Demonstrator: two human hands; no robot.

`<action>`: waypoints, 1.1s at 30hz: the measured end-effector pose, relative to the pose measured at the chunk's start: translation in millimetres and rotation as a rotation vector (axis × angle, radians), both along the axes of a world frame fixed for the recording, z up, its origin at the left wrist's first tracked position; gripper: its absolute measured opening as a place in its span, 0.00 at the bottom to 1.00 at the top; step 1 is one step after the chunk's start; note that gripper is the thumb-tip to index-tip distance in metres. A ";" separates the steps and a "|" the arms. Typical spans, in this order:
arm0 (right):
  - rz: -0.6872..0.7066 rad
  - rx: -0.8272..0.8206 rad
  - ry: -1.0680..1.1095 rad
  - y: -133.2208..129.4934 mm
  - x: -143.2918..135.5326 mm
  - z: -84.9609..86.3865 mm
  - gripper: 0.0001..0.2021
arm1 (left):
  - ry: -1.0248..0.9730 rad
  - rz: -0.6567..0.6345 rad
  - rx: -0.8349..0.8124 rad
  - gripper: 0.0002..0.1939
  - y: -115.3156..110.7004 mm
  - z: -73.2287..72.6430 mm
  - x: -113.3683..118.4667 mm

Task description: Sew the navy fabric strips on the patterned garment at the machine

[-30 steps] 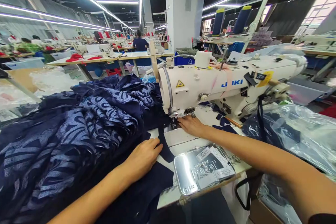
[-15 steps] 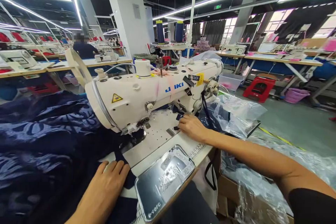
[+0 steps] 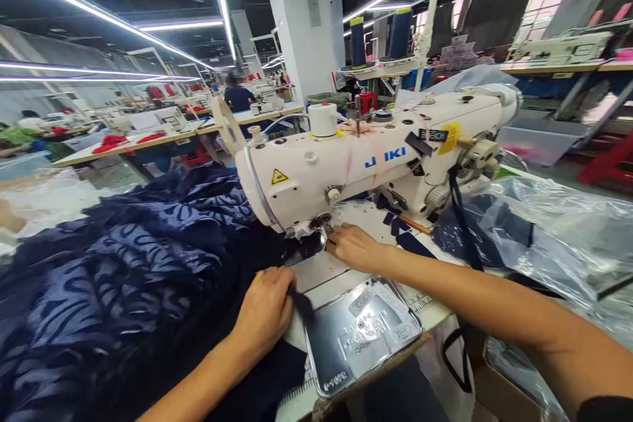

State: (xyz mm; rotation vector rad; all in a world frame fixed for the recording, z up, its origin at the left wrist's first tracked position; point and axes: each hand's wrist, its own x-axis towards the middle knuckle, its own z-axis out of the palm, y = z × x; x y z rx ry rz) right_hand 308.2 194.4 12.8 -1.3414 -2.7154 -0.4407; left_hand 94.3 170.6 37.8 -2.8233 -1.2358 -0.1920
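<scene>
Right hand (image 3: 353, 247) beyond left hand (image 3: 264, 303)

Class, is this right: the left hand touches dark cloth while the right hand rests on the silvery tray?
No: the head view shows the right hand beyond the silvery tray, near the sewing machine; the left hand touches dark cloth.

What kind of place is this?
It looks like a sewing workshop, maybe a clothes factory. There's a big white sewing machine, a heap of dark blue patterned cloth beside it, and more sewing machines farther back.
</scene>
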 end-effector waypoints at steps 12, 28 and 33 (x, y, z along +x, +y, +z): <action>0.082 0.007 0.225 5.1 1.6 -19.8 0.10 | 0.134 0.034 -0.228 0.08 14.9 -4.0 6.5; -0.059 0.029 0.131 4.1 -12.5 -21.3 0.09 | -0.069 0.139 -0.343 0.14 -3.3 6.3 -10.0; -0.008 0.045 0.251 13.8 -5.5 -28.1 0.08 | 0.040 0.245 -0.231 0.09 23.7 -0.3 11.0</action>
